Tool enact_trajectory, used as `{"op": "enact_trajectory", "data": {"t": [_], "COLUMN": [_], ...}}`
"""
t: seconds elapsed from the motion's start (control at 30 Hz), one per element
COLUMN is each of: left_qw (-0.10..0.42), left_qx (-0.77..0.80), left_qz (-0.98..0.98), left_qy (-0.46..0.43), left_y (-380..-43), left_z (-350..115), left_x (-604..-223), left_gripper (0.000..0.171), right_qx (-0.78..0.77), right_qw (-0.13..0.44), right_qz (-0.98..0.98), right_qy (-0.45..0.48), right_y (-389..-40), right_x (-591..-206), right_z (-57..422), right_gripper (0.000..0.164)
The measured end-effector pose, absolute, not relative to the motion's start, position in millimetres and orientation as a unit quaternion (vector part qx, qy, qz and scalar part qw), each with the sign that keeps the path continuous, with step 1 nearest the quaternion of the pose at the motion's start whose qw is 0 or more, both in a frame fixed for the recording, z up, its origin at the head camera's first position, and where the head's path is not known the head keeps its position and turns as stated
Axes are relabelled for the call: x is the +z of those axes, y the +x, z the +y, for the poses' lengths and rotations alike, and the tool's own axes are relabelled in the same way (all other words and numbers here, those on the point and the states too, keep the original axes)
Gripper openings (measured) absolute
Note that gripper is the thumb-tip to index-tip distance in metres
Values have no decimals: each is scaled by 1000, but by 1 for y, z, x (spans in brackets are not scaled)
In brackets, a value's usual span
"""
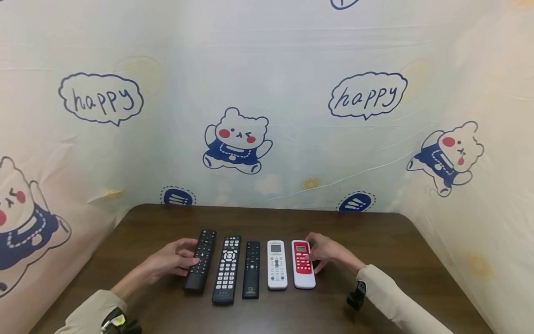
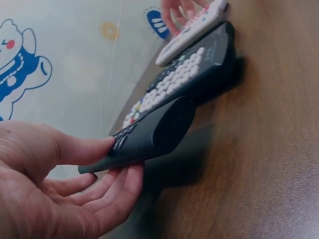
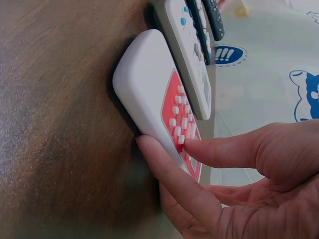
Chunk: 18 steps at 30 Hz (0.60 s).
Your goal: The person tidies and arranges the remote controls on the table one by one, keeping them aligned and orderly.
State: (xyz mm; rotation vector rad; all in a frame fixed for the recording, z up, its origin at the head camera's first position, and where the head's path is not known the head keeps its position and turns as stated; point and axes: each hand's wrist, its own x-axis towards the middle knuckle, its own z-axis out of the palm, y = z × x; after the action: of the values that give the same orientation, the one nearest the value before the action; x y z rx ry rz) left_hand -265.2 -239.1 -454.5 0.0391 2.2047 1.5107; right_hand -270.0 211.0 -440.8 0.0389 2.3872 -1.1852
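Note:
Five remotes stand side by side; at the left end is a black remote control (image 1: pixel 201 264), pinched by my left hand (image 1: pixel 168 260). In the left wrist view its thumb presses the button face and the fingers lie underneath, with the black remote (image 2: pixel 159 132) tilted and its near end off the table. At the right end, my right hand (image 1: pixel 327 249) pinches a red and white remote control (image 1: pixel 303 264). The right wrist view shows the thumb on the buttons of this remote (image 3: pixel 144 74) and a finger along its side edge.
Between the hands lie a black remote with white buttons (image 1: pixel 226 271), a slim black remote (image 1: pixel 251 269) and a white remote with a small screen (image 1: pixel 277 264). All are on a brown wooden table (image 1: pixel 167 306). A printed cloth (image 1: pixel 292 153) hangs behind and at both sides.

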Motion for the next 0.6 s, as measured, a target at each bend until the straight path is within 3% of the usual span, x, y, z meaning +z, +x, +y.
{"op": "enact_trajectory", "data": {"t": [0.6], "left_qw": [173], "left_qx": [467], "left_qz": [866], "left_qy": [27], "left_y": [-255], "left_z": [-223], "left_x": [-455], "left_gripper": [69], "right_qx": [-424], "right_qw": [237], "right_qz": [874], "right_qy": [13], "right_y": [-269], "right_x": [-440], "right_z": [211], "right_gripper": [50]}}
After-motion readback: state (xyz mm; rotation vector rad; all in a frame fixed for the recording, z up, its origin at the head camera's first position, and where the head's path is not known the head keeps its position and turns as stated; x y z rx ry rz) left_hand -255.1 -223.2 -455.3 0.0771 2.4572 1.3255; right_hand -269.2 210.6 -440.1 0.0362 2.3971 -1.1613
